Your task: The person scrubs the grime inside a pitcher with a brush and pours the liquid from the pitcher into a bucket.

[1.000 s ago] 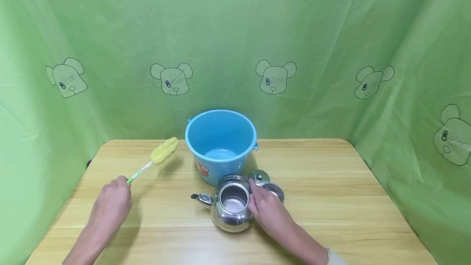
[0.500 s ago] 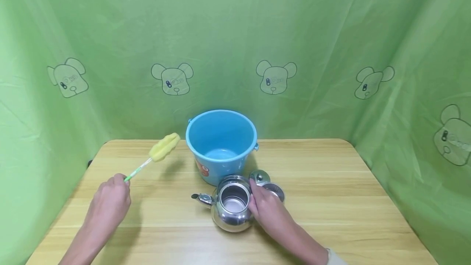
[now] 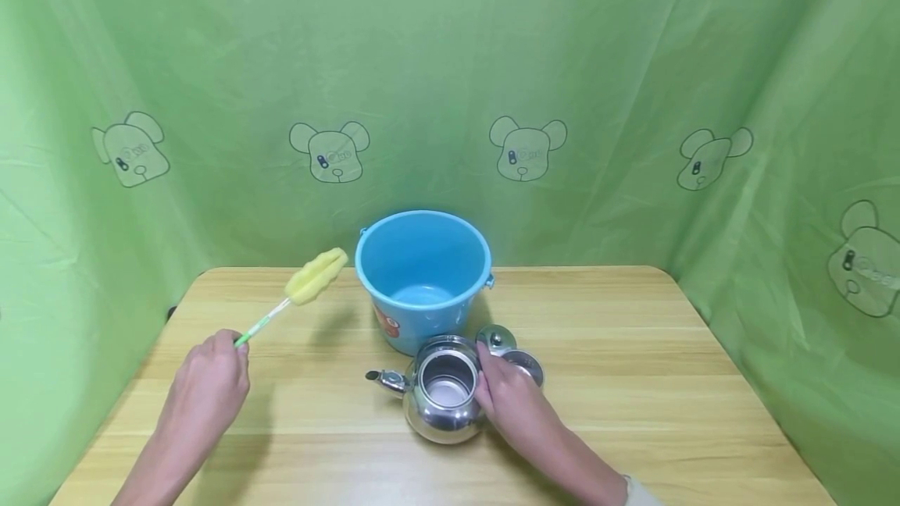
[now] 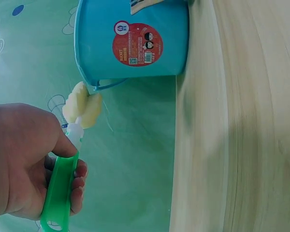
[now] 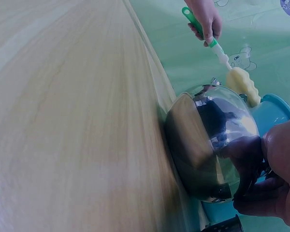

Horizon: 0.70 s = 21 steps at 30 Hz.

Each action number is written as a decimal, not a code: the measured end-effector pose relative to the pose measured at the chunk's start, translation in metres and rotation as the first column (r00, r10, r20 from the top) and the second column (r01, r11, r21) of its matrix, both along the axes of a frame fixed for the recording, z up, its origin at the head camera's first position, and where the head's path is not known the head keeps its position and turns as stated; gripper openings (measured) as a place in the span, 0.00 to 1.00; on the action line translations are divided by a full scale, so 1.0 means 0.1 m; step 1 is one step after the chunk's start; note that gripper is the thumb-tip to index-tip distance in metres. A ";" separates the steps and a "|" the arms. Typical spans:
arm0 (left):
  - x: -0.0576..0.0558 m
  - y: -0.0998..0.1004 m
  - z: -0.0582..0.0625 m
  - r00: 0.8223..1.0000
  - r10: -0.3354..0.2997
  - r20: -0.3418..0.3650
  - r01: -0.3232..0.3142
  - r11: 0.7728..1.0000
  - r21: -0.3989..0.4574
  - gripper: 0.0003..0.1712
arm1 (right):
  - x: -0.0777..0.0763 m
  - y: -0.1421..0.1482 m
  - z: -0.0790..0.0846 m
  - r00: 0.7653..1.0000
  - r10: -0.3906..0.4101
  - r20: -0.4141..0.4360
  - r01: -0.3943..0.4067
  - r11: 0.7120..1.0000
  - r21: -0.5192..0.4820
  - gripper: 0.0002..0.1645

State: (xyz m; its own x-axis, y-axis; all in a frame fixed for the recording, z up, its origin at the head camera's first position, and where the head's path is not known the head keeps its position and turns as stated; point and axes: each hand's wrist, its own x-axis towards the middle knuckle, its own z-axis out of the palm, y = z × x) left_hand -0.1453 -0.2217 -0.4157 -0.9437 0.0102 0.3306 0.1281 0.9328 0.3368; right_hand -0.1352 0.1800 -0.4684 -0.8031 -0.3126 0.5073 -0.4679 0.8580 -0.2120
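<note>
My left hand point(image 3: 209, 383) grips the green handle of a sponge bottle brush point(image 4: 62, 188). The brush's yellow sponge head point(image 3: 316, 276) is raised over the table, left of the blue bucket point(image 3: 422, 318). In the left wrist view the thumb lies along the handle and the fingers curl behind it. My right hand point(image 3: 516, 400) holds a shiny steel teapot point(image 3: 444, 420) at its handle side, with the handle mostly hidden by the hand. Lidless, the teapot stands upright on the table, its spout pointing left. In the right wrist view its rounded body point(image 5: 212, 145) is beside the fingers.
Just behind the teapot stands the bucket. A steel lid point(image 3: 496, 336) with a knob and a round strainer point(image 3: 529, 365) lie right of the teapot, the strainer partly behind my right hand. Green curtains point(image 3: 422, 61) enclose the back and sides of the wooden table point(image 3: 633, 365).
The brush's sponge head has risen slightly, away from me and a little to the right, as my left hand shifts a bit. My right hand and the teapot have stayed still.
</note>
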 end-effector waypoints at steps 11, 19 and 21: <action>0.06 0.05 0.04 0.999 0.000 -0.041 0.001 1.000 0.018 0.15 | 0.00 0.00 0.00 1.000 0.004 -0.011 -0.004 1.000 0.001 0.30; 0.09 0.11 0.08 0.991 -0.002 -0.133 0.003 1.000 0.010 0.12 | 0.01 -0.01 0.01 1.000 0.002 -0.003 -0.002 1.000 -0.003 0.30; 0.09 0.12 0.08 0.988 -0.003 -0.156 0.004 1.000 0.005 0.12 | 0.01 -0.01 0.01 1.000 0.001 0.000 -0.001 1.000 -0.003 0.31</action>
State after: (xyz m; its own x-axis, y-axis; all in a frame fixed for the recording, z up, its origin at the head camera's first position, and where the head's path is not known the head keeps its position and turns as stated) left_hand -0.1359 -0.2093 -0.4074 -0.8806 0.0115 0.4736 0.1830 0.9304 0.3177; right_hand -0.1344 0.1795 -0.4673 -0.8026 -0.3120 0.5083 -0.4689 0.8569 -0.2143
